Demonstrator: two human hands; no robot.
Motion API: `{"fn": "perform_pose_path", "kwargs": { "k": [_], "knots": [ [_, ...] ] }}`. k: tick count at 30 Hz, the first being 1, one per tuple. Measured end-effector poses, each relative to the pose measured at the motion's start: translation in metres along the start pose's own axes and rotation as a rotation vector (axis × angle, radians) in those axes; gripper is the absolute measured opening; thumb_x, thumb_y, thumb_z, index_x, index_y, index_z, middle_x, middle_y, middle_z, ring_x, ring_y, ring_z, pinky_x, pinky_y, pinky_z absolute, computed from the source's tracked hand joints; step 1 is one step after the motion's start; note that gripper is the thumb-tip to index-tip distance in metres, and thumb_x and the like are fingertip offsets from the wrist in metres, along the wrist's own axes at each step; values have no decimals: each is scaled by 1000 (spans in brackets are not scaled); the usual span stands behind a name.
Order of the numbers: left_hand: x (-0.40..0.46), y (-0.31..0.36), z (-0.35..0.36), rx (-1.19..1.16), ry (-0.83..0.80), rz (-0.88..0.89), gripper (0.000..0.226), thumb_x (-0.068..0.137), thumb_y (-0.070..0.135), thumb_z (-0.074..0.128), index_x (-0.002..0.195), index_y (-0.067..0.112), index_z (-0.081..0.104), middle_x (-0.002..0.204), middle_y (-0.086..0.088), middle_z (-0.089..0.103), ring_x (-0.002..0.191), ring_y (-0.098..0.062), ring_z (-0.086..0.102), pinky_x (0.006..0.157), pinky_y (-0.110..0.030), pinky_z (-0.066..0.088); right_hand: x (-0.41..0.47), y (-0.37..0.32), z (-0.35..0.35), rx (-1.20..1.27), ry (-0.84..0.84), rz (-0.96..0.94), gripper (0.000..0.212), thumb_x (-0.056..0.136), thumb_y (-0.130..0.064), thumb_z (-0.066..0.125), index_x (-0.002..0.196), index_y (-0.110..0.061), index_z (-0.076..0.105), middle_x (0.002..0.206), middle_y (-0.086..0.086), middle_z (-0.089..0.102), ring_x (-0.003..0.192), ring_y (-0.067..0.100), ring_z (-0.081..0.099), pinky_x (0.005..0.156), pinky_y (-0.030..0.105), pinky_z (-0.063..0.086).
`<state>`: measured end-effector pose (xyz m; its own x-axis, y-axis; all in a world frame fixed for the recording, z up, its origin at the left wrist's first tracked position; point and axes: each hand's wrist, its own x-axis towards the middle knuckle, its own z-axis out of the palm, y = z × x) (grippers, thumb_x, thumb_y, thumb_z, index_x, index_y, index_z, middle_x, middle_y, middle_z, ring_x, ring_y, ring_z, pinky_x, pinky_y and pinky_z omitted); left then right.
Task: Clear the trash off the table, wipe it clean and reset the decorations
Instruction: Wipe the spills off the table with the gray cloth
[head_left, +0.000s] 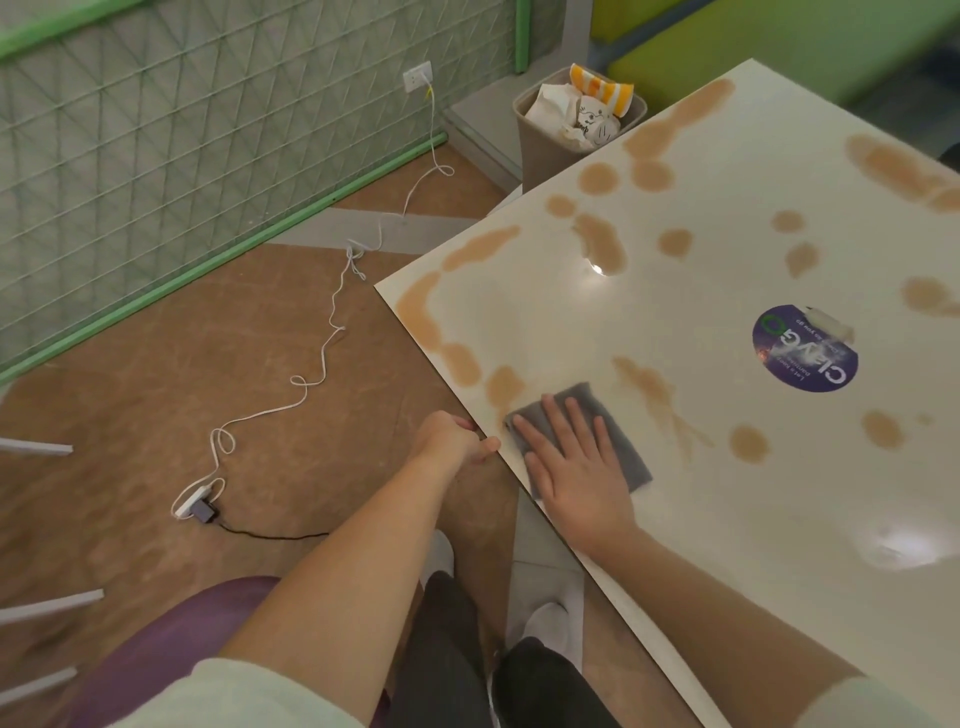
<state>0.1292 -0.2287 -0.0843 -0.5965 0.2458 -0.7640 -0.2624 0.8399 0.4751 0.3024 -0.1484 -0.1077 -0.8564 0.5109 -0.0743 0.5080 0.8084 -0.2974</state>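
A white glossy table (727, 467) was seen blotched with many tan-brown spill patches (597, 179) scattered along its left edge and across its far half, and a round purple sticker (804, 348) with a torn paper scrap at its rim was stuck toward the right. On the brown floor beyond the far corner a grey bin (566, 140) was filled with crumpled wrappers and a striped cup, and a white cable (332, 312) was trailed from a wall socket to a power strip; a purple seat (171, 639) was visible below. A grey cloth (597, 415) was laid flat near the table's left edge, just beside a patch. It was pressed down by the right hand (576, 457), fingers straight and spread. The table edge was gripped by the left hand (452, 439), fingers curled round it.
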Motion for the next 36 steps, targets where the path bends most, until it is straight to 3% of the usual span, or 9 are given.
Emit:
{"fn": "perform_pose_path", "kwargs": {
  "k": [4,10,15,18,20,23,28,32,36],
  "knots": [
    [-8,6,-10,-23,-110,15,40,77,15,83,105,6,55,104,-20,71,85,-26,69,76,-32,52,32,22,-13,51,9,94,53,101,-44,10,153,-40,20,163,-9,9,151,14,-3,121,35,-8],
    [-11,5,-36,-103,-254,19,38,95,24,63,124,1,56,110,-15,70,61,-7,65,51,-20,50,-21,-1,-1,90,73,112,48,101,-29,25,146,-32,41,158,-7,29,150,14,10,122,39,7],
    [1,18,-56,-228,-87,98,27,100,16,53,125,6,50,109,-18,69,57,-12,61,54,-23,44,2,-31,11,221,64,-92,38,100,-23,39,134,-29,56,151,-7,42,147,15,24,118,43,18],
    [9,25,-57,-255,25,144,19,99,18,54,116,11,50,88,-11,70,57,-15,60,48,-21,47,42,-44,12,159,-11,-158,42,103,-25,42,145,-33,43,158,-11,29,150,11,10,121,38,7],
    [12,30,-56,-243,75,145,11,99,21,53,107,13,50,79,-9,69,53,-14,60,40,-18,43,67,-40,4,88,-41,-127,44,106,-35,30,150,-37,32,161,-11,19,151,12,2,122,34,-3],
    [20,31,-58,-173,80,134,11,97,22,56,97,14,48,69,-7,68,49,-13,59,43,-19,42,74,-21,-8,59,-30,16,48,105,-42,17,153,-40,20,163,-11,8,150,10,-7,121,33,-7],
    [35,38,-65,-126,-9,81,17,96,10,59,86,13,45,65,-9,64,43,-12,61,40,-20,45,44,-45,0,8,-1,116,49,105,-43,12,154,-37,18,163,-5,11,151,17,-1,120,43,6],
    [45,43,-70,-40,-34,48,20,91,10,67,73,11,56,72,-10,69,72,-27,72,77,-38,60,72,-50,2,2,-25,54,50,105,-44,6,155,-38,15,164,-6,9,151,17,-3,120,42,3],
    [53,43,-71,61,-25,14,21,89,17,68,70,14,58,72,-5,73,69,-23,71,71,-30,57,97,-19,-8,8,-20,147,53,103,-45,6,155,-38,12,164,-8,4,150,11,-9,121,36,-5]
  ]
}}
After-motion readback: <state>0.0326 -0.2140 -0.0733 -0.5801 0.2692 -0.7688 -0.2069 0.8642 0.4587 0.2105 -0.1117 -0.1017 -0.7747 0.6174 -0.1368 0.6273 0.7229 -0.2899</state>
